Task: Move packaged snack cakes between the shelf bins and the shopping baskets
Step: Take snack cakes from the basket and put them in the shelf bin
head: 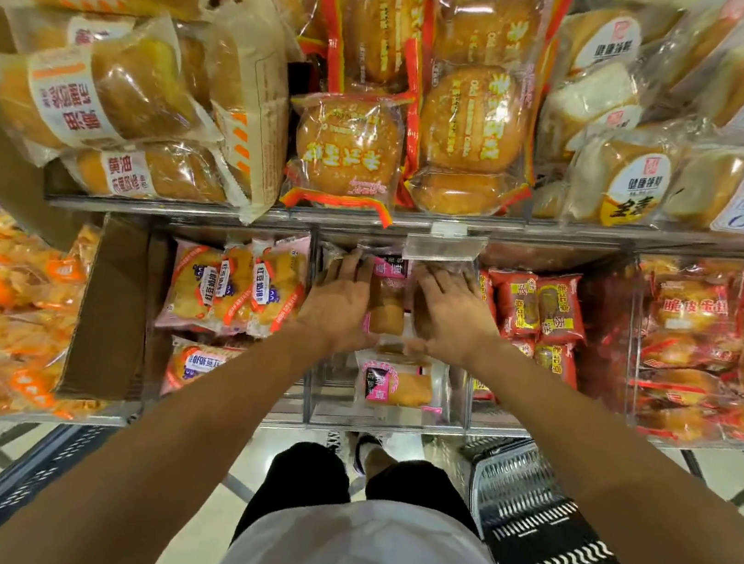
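Both hands reached into a clear shelf bin (388, 422) of pink-labelled snack cakes (396, 384). The left hand (342, 299) and right hand (450, 310) lay flat-fingered on either side of one upright pack (387, 301). A black basket (536, 524) and a blue basket (26, 486) stood on the tiled floor (716, 483) below.

Your way into the clear bin (388, 422) was tight: the price tag (443, 246) overhung its top, the upper shelf (225, 216) jutted above, packed bins flanked it.
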